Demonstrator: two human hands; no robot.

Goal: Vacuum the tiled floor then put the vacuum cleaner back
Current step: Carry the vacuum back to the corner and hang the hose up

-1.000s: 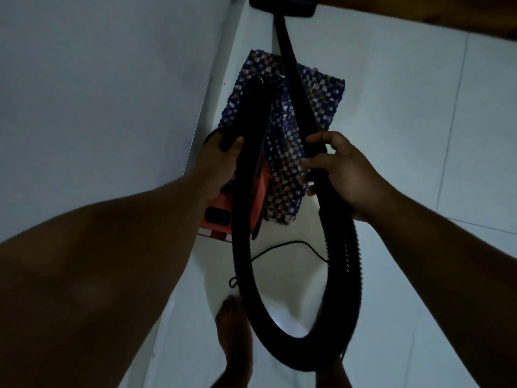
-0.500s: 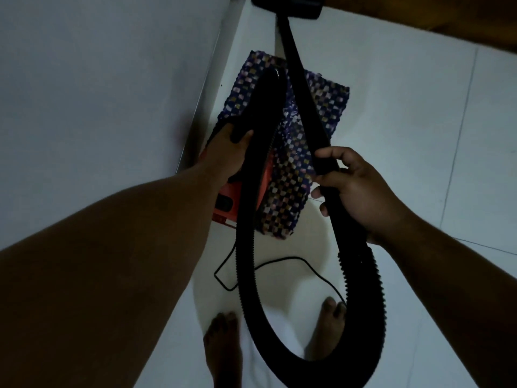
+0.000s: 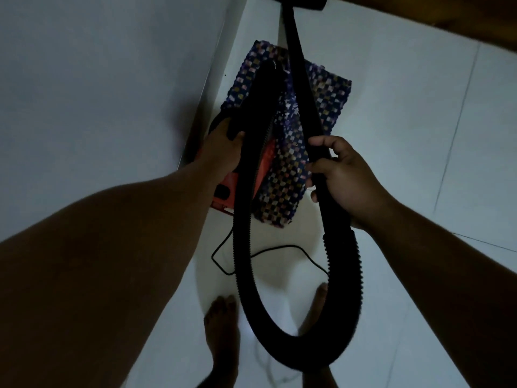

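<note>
The red vacuum cleaner body point(image 3: 223, 189) is seen low against the white wall point(image 3: 98, 93), partly hidden behind the left forearm, on the pale tiled floor point(image 3: 419, 121). Its black carrying handle point(image 3: 251, 102) is grasped by the left hand point(image 3: 223, 152), the fingers wrapped around it. The rigid black wand point(image 3: 303, 88) is clasped by the right hand point(image 3: 344, 175), fingers curled about it just above the ribbed section, and it runs up to the floor head point(image 3: 296, 1) at the top edge. The corrugated hose point(image 3: 344, 312) hangs in a loop between both hands. A checkered woven mat point(image 3: 330, 93) lies beneath the wand. A thin power cord point(image 3: 279, 249) trails across the tiles, near two bare feet point(image 3: 222, 331).
</note>
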